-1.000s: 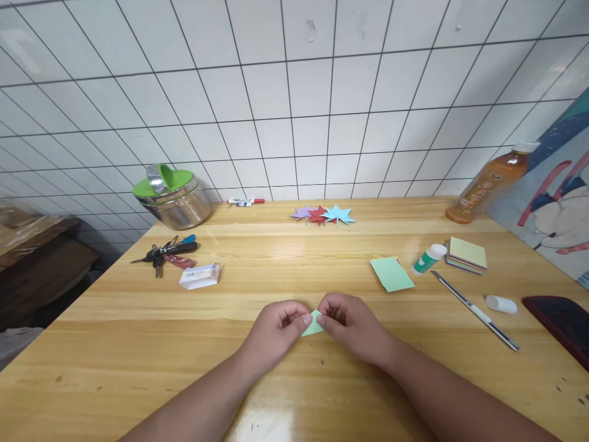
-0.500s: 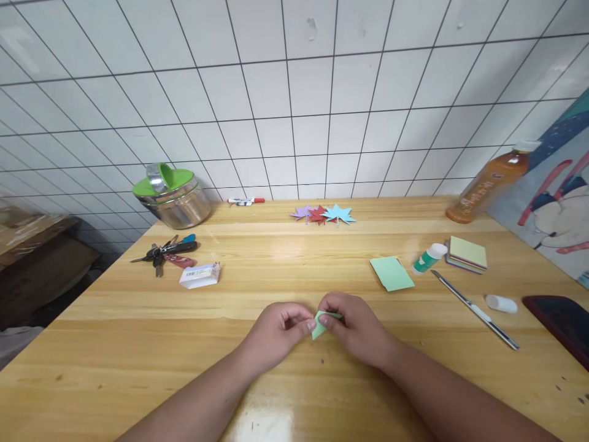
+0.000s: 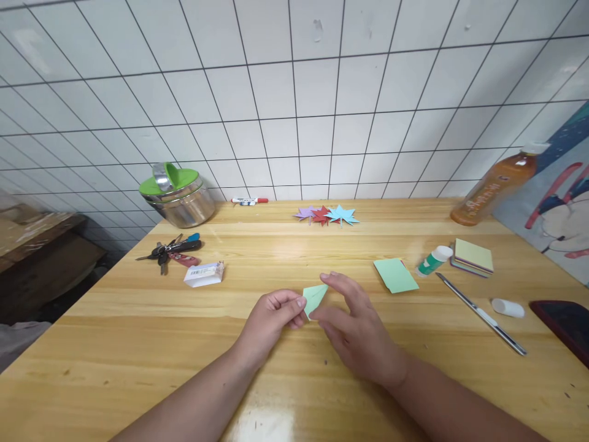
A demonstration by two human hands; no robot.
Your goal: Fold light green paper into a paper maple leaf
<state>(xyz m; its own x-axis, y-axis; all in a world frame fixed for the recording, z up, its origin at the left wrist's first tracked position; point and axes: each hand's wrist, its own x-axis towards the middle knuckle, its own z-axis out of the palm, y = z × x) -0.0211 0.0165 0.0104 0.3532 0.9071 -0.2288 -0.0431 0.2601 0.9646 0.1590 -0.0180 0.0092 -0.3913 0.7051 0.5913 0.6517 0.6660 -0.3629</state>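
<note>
A small folded piece of light green paper (image 3: 313,299) is pinched at its left side between the thumb and fingers of my left hand (image 3: 276,316). It is kite-shaped, with a crease and a point toward the upper right. Beside it, my right hand (image 3: 356,328) is open, its fingers spread around the paper's right side. One fingertip is close to the paper's upper point and another is by its lower edge; whether they touch it I cannot tell. A stack of green paper squares (image 3: 396,275) lies to the right of my hands.
Behind are purple, red and blue paper leaves (image 3: 341,215). To the right are a glue stick (image 3: 434,261), its cap (image 3: 508,307), a cutter knife (image 3: 481,314), sticky notes (image 3: 472,256), a phone (image 3: 564,325) and a bottle (image 3: 494,187). Keys (image 3: 170,250), a small box (image 3: 204,274) and a metal pot (image 3: 184,202) stand left.
My right hand has let go of the folded paper and spread its fingers. The paper now shows more of its face, held by my left hand. The view has shifted slightly.
</note>
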